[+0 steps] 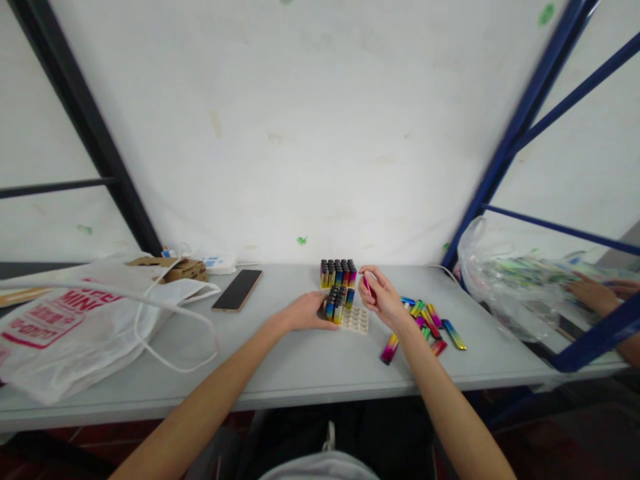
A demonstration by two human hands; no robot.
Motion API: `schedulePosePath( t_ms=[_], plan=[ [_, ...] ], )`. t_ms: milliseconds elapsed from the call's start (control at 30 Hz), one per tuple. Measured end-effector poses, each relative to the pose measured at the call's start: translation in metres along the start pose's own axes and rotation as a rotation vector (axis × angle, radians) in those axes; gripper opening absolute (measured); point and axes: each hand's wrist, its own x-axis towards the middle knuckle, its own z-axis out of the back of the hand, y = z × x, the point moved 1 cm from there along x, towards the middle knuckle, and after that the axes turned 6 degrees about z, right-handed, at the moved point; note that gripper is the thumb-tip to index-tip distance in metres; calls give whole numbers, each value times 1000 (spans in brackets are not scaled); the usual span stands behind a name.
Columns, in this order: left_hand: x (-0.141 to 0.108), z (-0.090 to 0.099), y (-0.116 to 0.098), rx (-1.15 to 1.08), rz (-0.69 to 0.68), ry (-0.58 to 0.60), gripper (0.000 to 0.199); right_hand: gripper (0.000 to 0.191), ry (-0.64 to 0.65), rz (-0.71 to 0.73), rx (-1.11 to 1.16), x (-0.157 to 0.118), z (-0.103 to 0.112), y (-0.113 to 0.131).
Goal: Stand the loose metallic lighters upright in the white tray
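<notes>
**Right hand (380,298) pinches a pink tube (367,285) beside a part-filled white tray (356,321)**

The white tray lies on the bench (300,370), between its front and back edges, to the right of the middle. The left hand (311,311) is clasped about the tray's left end, next to a cluster of upright dark-topped tubes (336,304); round holes show in the tray's right part. The right hand's fingertips are closed on the pink tube, which is tilted and held above the bench near the tray's back right corner.

Behind the tray, toward the bench's back edge, stands a tight block of coloured tubes (339,274). Right of the tray, a loose pile of shiny tubes (431,320) lies partly hidden by the right wrist, with one blue-and-yellow tube (454,335) at its right side.

A phone (237,291) lies left of the tray, toward the back edge. A white bag (65,333) and a white cable (180,370) occupy the left end. By the right end, a clear plastic bag (493,287) lies near another person's hand (593,293).
</notes>
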Motion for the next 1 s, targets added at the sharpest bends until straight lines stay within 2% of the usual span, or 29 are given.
schedulePosePath(
  t_ms=[267,433,567,700,800,1000],
  plan=[
    [-1,-1,-1,15,24,-8,67,61,-10,-10,-183,5,-4,-7],
    [0,-1,-1,-7,1,-6,66,62,-14,46,-197,6,-10,-14],
    [-1,-1,0,-8,-17,-11,69,65,-3,-1,-184,6,-14,-21],
    [-1,-1,2,22,27,-15,68,69,-82,54,-320,5,-10,-30],
    [1,-2,2,49,42,-15,66,67,-141,112,-483,5,-4,-36],
    [2,0,-1,35,8,-4,61,50,-139,163,-682,7,-2,-38]
  ],
)
